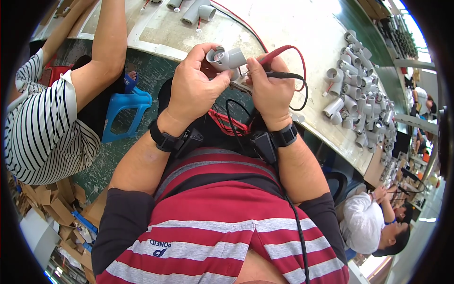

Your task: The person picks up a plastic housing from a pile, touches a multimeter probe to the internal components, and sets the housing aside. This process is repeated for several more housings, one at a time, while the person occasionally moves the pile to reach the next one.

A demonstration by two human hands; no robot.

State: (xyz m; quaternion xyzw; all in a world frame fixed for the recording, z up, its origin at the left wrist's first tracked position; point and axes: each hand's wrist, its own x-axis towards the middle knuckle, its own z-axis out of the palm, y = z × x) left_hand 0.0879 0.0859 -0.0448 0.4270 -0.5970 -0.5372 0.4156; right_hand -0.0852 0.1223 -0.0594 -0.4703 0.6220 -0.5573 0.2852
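My left hand (194, 87) grips a grey plastic elbow-shaped housing (232, 58) between thumb and fingers, over the table's near edge. One round mouth of the housing faces left, and something clear and shiny sits inside it. Close by on the right, my right hand (273, 94) is closed around a red test probe (274, 54) and a black test probe (283, 75). The probe tips point at the underside of the housing; whether they touch it I cannot tell. Red and black leads loop away from the probes.
A large heap of grey housings (357, 90) covers the right side of the white table (302, 28). Several more with wires (196, 13) lie at the far edge. At left, a co-worker's arm (106, 42) reaches over the table beside a blue stool (125, 113). Another person (364, 220) sits lower right.
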